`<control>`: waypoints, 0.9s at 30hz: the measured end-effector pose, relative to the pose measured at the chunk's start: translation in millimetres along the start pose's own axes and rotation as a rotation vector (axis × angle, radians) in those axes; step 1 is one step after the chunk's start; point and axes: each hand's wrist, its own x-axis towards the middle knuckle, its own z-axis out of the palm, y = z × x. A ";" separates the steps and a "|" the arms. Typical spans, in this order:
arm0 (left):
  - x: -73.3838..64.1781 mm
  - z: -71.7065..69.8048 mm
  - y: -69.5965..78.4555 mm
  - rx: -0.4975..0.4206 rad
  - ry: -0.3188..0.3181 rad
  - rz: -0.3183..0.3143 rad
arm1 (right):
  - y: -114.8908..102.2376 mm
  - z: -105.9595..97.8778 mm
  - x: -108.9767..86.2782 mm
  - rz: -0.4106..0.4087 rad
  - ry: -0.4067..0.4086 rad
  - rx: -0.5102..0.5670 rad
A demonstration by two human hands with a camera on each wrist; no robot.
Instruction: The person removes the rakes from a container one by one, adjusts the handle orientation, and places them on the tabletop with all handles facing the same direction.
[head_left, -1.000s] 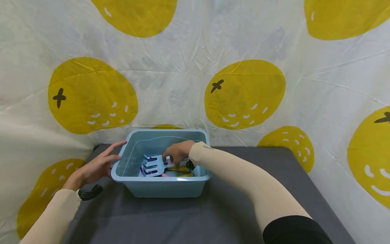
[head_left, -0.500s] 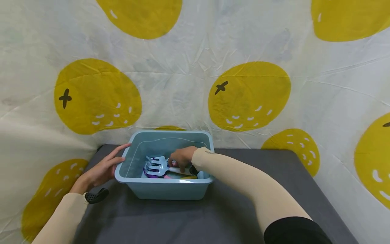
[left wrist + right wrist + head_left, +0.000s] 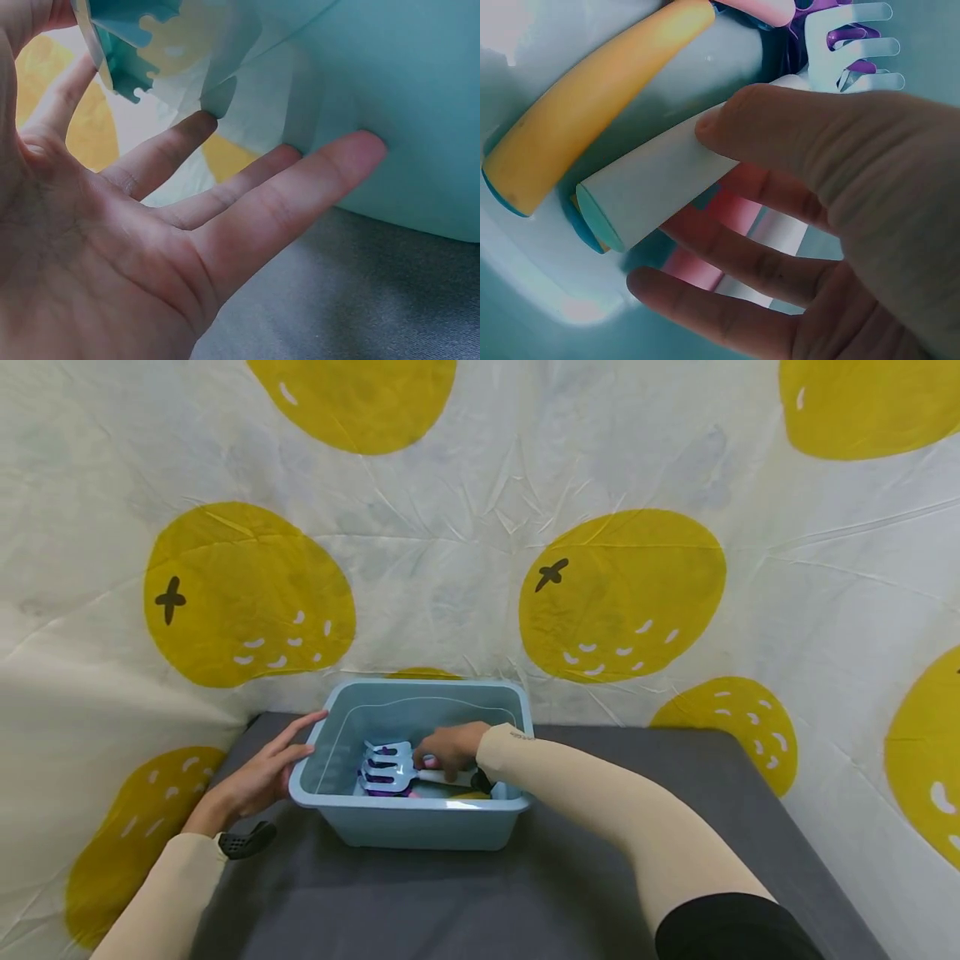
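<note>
A light blue plastic basin (image 3: 408,827) stands on a dark grey table. At its left side is my left hand (image 3: 258,777), with the thumb and index finger at the rim. In the left wrist view, the other fingers (image 3: 277,202) are fairly straight against the basin's outer wall. Reaching inside, my right hand (image 3: 450,747) pinches the white handle (image 3: 656,176) of a small garden hand fork (image 3: 393,774) between thumb and fingers. The fork's pale blue tines point left. Purple pieces (image 3: 817,6) lie under the fork head, partly hidden.
Beside the fork in the basin lies a yellow handle (image 3: 600,105). A pink handle (image 3: 761,9) is near the purple pieces, and a red-pink handle (image 3: 731,217) shows beneath my right fingers. Behind the table (image 3: 480,910) hangs a white cloth (image 3: 427,602) with yellow fruit prints.
My right fingers have come down onto the fork's handle and closed around it. The left hand stays at the basin's side. The whole head view has shifted slightly.
</note>
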 end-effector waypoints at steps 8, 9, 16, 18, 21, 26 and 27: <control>0.5 0.5 -2.8 0.020 0.018 -0.018 | -4.8 1.2 -3.6 0.001 0.023 -0.047; 0.7 0.5 -2.6 0.024 0.020 -0.019 | -5.3 1.0 -4.5 0.005 0.027 -0.053; 3.7 2.1 1.7 0.049 0.023 -0.036 | -4.4 -3.7 -13.7 0.008 0.048 -0.075; 4.9 2.9 2.3 0.059 0.024 -0.043 | -2.7 -7.9 -17.6 0.012 0.046 -0.078; 5.8 3.3 2.3 0.068 0.032 -0.046 | -1.7 -18.2 -26.3 -0.004 0.057 -0.108; 3.1 2.1 2.0 0.056 0.041 -0.042 | -6.2 -42.5 -53.7 -0.008 0.088 -0.154; 2.2 1.5 2.0 0.055 0.040 -0.040 | -6.7 -47.7 -60.1 -0.007 0.091 -0.149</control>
